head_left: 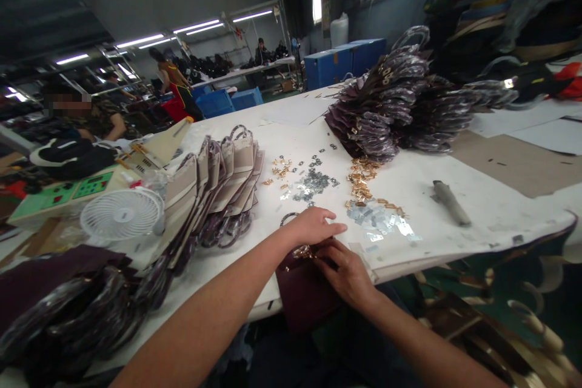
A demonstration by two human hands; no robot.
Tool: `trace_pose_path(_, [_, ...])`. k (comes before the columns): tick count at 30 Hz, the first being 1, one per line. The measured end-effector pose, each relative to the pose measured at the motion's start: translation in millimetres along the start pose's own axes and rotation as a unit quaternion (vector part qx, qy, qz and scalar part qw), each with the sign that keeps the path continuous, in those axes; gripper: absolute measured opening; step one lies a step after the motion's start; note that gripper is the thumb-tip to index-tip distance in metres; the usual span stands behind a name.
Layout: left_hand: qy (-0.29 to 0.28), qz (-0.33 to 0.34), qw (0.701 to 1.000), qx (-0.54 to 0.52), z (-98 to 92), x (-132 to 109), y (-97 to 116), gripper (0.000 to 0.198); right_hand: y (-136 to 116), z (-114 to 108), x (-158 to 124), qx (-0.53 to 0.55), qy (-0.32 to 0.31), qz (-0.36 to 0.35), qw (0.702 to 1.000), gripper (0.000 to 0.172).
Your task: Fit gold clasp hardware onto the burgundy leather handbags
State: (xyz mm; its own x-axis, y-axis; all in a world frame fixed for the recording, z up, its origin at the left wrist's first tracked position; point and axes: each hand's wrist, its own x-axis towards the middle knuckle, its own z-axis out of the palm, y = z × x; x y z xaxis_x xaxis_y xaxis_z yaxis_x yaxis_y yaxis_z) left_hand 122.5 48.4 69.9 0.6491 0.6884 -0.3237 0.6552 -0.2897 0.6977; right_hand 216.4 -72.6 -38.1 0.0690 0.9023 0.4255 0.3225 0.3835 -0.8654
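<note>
A dark maroon bag panel (pixel 304 297) hangs over the front edge of the table, a gold metal fitting (pixel 304 251) near its top and a dark looped handle (pixel 287 217) behind. My left hand (pixel 313 227) lies over the top of the panel, thumb and a finger stretched apart; its underside is hidden. Bent in a pinch at the panel's top edge beside the gold fitting is my right hand (pixel 343 270). Just beyond my hands lie silver metal plates (pixel 313 185), a heap of gold fittings (pixel 362 179) and more flat silver plates (pixel 379 221).
Stacked bag pieces (pixel 227 176) with wrapped handles stand at left, near a white fan (pixel 122 215). A large pile of wrapped handles (pixel 386 97) sits at the back right. A grey rod-like tool (pixel 451 203) rests at right. Other people work in the background.
</note>
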Motion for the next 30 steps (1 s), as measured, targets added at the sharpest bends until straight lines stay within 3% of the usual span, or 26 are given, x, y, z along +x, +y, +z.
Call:
trace_pose_path(3, [-0.029,0.013,0.992,-0.120,4.2,-4,-7,0.061,2,0,0,-0.009,0.020,-0.010,1.000,0.012])
trace_pose_path(5, [0.021,0.035,0.990,-0.135,7.9,-8,-17,0.060,4,-3,1,-0.017,0.052,0.017,0.998,0.012])
trace_pose_path(7, [0.113,0.039,0.987,-0.105,11.9,-16,-32,0.052,6,-10,5,-0.010,0.072,0.080,0.994,0.015])
trace_pose_path(9, [0.169,0.025,0.984,-0.050,15.6,-27,-47,0.040,9,-19,11,0.021,0.061,0.166,0.984,0.021])
trace_pose_path(11, [0.181,0.010,0.983,0.030,18.9,-38,-58,0.029,11,-29,18,0.047,0.030,0.235,0.970,0.027])
trace_pose_path(13, [0.175,0.002,0.978,0.113,21.8,-45,-62,0.028,12,-37,24,0.045,0.002,0.260,0.965,0.031])
trace_pose_path(16, [0.154,-0.031,0.973,0.170,23.8,-44,-60,0.032,13,-45,27,-0.034,-0.042,0.206,0.977,0.027])
trace_pose_path(19, [0.124,-0.068,0.978,0.150,21.1,-33,-56,0.030,13,-47,25,-0.174,-0.070,0.100,0.977,0.025])
trace_pose_path(21, [0.105,-0.076,0.984,0.125,17.7,-26,-55,0.032,13,-48,23,-0.223,-0.079,0.067,0.969,0.023])
trace_pose_path(30, [0.056,-0.106,0.993,0.000,13.0,-19,-67,0.025,5,-47,28,-0.208,-0.076,0.131,0.966,0.016])
